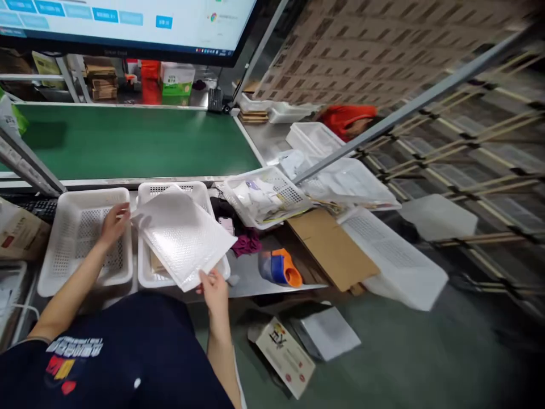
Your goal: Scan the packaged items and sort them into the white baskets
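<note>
A white bubble mailer (pixel 185 236) lies tilted over the middle white basket (pixel 147 275), covering most of it. My right hand (pixel 214 288) is closed on the mailer's near right corner, thumb on top. My left hand (pixel 114 224) is over the right side of the left white basket (pixel 57 250). Its fingers are slightly bent and apart, close to the mailer's left corner, with nothing visible in them. Part of a tan item (pixel 156 263) shows under the mailer inside the middle basket.
Right of the baskets are a phone (pixel 226 226), a purple cloth (pixel 247 242), an orange and blue tape dispenser (pixel 284 268) and flat cardboard (pixel 334 247). Behind runs a green conveyor belt (pixel 140 142) below a monitor (pixel 128 28). Boxes (pixel 283 355) stand on the floor. Another person's orange sleeve (pixel 347 118) shows.
</note>
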The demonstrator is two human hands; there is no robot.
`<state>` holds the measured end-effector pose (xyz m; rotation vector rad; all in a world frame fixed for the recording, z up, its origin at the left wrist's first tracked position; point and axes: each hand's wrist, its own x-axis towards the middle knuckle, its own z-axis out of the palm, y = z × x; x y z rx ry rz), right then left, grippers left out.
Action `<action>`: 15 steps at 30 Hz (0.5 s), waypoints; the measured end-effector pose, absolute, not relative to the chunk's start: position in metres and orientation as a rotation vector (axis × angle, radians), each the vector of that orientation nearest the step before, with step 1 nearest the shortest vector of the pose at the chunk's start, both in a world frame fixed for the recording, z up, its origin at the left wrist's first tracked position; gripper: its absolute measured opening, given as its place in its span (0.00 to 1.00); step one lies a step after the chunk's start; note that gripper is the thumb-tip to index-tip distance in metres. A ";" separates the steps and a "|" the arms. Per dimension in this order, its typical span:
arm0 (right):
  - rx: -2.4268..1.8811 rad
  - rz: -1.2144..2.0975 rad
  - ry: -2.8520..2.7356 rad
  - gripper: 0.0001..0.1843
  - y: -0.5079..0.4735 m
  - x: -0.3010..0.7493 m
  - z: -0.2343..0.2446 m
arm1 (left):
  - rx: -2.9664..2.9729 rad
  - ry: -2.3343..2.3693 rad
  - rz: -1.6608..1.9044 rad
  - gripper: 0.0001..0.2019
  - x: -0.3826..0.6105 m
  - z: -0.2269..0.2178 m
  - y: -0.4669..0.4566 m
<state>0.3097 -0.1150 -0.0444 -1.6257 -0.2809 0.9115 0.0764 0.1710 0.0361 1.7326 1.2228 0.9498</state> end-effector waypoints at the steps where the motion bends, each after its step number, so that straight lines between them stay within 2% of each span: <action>1: -1.612 0.971 -0.293 0.36 -0.116 0.293 -0.040 | 1.860 1.193 0.826 0.29 0.081 0.031 0.165; 6: -1.542 1.243 -0.377 0.38 -0.100 0.231 -0.022 | 2.535 0.846 0.105 0.29 0.134 0.015 0.141; 10: -1.595 1.340 -0.481 0.39 -0.107 0.242 0.003 | 2.723 0.749 -0.305 0.31 0.171 0.015 0.137; 12: -1.629 1.224 -0.651 0.37 -0.134 0.269 0.028 | 2.796 0.732 -0.278 0.30 0.172 0.021 0.137; 15: -1.725 0.923 -0.942 0.28 -0.188 0.316 0.073 | 2.756 0.797 0.042 0.26 0.149 0.035 0.141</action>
